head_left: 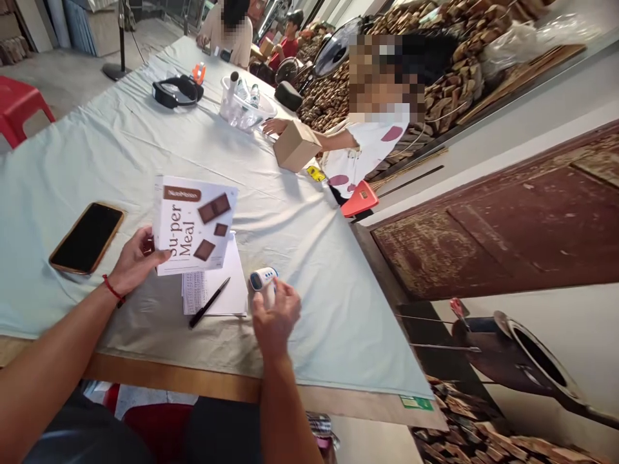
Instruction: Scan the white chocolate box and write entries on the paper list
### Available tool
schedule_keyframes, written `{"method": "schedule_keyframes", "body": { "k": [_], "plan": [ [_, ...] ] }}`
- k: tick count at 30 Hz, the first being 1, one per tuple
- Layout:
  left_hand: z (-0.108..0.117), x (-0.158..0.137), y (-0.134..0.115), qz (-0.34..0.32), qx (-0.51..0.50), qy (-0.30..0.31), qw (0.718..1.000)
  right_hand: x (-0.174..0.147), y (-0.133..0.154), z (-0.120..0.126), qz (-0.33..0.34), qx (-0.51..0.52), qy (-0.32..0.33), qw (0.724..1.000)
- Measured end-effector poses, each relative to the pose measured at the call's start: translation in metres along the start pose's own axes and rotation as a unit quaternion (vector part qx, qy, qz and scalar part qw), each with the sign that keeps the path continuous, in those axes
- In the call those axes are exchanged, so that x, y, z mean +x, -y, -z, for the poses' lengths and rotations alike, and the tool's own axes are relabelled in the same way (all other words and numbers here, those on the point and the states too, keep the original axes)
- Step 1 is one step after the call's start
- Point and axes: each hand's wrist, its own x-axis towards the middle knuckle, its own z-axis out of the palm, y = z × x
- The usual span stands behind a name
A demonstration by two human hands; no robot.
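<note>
My left hand grips the lower left edge of a white "Su-per Meal" box with chocolate pieces printed on its face, held up over the table. In my right hand is a white and blue handheld infrared thermometer, its small screen turned towards me and its handle mostly covered by my fingers. Beneath the box, partly hidden by it, lie papers with a black pen across them. A black smartphone rests to the left of my left hand.
A cloth-covered table spans the view. Across it, a person's hand is at a cardboard box, beside a yellow toy car. Farther back are a plastic basket of bottles and black headphones. More people are behind.
</note>
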Motion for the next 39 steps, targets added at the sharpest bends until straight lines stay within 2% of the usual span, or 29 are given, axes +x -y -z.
{"method": "schedule_keyframes", "body": {
  "k": [3,6,9,11,13,16,19,21,24,27,31,36,39],
  "plan": [
    [-0.001,-0.003,-0.003,0.024,0.025,0.045,0.998,0.012,-0.034,0.007,-0.066,-0.087,0.06,0.992],
    [0.0,-0.003,-0.005,0.027,0.033,0.048,0.998,0.015,-0.05,0.009,-0.063,-0.077,0.14,0.985],
    [0.0,-0.003,-0.006,0.028,0.048,0.05,0.997,0.013,-0.039,0.011,-0.095,-0.018,0.163,0.982],
    [0.0,-0.003,-0.006,0.03,0.061,0.059,0.996,0.011,-0.021,0.015,-0.146,0.081,0.163,0.972],
    [0.0,-0.003,-0.005,0.027,0.077,0.063,0.995,0.007,0.0,0.018,-0.196,0.214,0.143,0.946],
    [0.001,-0.003,-0.003,0.019,0.096,0.062,0.993,-0.003,0.031,0.022,-0.23,0.392,0.119,0.883],
    [0.002,-0.003,-0.003,0.018,0.091,0.068,0.993,-0.013,0.061,0.019,-0.242,0.488,0.168,0.822],
    [0.002,-0.004,-0.002,0.016,0.081,0.075,0.994,-0.017,0.078,0.015,-0.24,0.506,0.212,0.801],
    [0.002,-0.004,0.0,0.013,0.063,0.085,0.994,-0.019,0.097,0.008,-0.22,0.513,0.25,0.792],
    [0.002,-0.003,0.0,0.015,0.055,0.093,0.994,-0.017,0.106,0.003,-0.22,0.523,0.254,0.784],
    [0.002,-0.004,-0.002,0.014,0.053,0.108,0.993,-0.016,0.106,0.001,-0.231,0.537,0.253,0.771],
    [0.002,-0.005,-0.006,0.007,0.057,0.111,0.992,-0.019,0.104,0.0,-0.222,0.531,0.255,0.777],
    [0.001,-0.006,-0.006,0.007,0.053,0.109,0.993,-0.021,0.102,-0.002,-0.233,0.544,0.259,0.764]
  ]
}}
